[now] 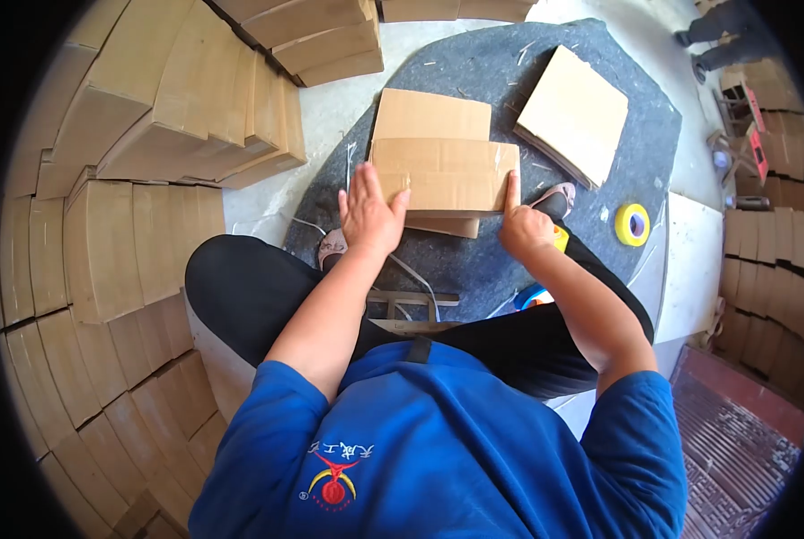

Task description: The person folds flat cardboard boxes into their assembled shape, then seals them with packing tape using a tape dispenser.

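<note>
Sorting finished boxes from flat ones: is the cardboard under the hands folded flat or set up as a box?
Folded flat: the cardboard piece lies level on the grey mat, both hands pressing its near edge.

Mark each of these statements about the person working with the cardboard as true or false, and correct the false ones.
1. The left hand lies flat on the folded cardboard box. True.
2. The right hand is lifting the yellow tape roll. False: the roll lies apart on the grey mat; the right hand is at the box's right edge.
3. A stack of flat cardboard lies on the mat beyond the box. True.
4. The person wears a red shirt. False: the shirt is blue.
5. Piles of cardboard boxes stand to the person's left. True.
</note>
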A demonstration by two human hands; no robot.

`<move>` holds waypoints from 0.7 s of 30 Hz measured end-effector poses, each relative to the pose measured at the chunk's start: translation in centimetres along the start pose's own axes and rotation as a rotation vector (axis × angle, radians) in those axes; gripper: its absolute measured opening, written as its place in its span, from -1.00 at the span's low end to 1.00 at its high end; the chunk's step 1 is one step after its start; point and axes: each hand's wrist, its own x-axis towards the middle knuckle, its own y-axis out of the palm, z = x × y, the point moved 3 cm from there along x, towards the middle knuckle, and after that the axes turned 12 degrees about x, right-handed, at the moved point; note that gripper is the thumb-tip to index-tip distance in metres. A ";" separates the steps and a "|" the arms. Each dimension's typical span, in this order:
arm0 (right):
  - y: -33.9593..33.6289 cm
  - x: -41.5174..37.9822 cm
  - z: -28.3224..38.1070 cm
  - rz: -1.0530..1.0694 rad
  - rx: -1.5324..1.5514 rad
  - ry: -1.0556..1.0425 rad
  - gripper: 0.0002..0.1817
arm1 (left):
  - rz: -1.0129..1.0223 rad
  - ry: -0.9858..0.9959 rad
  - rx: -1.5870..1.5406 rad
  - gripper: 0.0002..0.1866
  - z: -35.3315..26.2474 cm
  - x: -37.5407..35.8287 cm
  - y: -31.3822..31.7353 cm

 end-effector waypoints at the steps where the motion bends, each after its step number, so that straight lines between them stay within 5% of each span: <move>1: -0.3 -0.1 0.0 0.010 0.032 0.048 0.06 | 0.015 -0.036 -0.105 -0.04 0.4 0.1 0.0; 3: -1.1 -0.2 -0.7 0.020 0.090 0.119 0.12 | 0.133 -0.093 -0.352 -0.02 0.6 0.3 0.1; 7: -1.7 0.5 -3.1 0.006 0.190 -0.006 0.28 | -0.031 -0.114 -0.756 -0.21 1.7 1.2 3.1; 10: -0.5 2.0 -4.5 0.085 0.255 -0.104 0.29 | 0.042 -0.100 -1.073 -0.31 2.0 1.9 3.6; 17: 4.4 5.2 -5.8 0.113 0.473 -0.206 0.24 | 0.479 -0.329 -1.291 -0.21 2.4 0.8 2.9; 21: 4.8 5.8 -5.5 0.129 0.542 -0.198 0.12 | 0.425 -0.347 -1.372 -0.19 2.8 1.0 4.9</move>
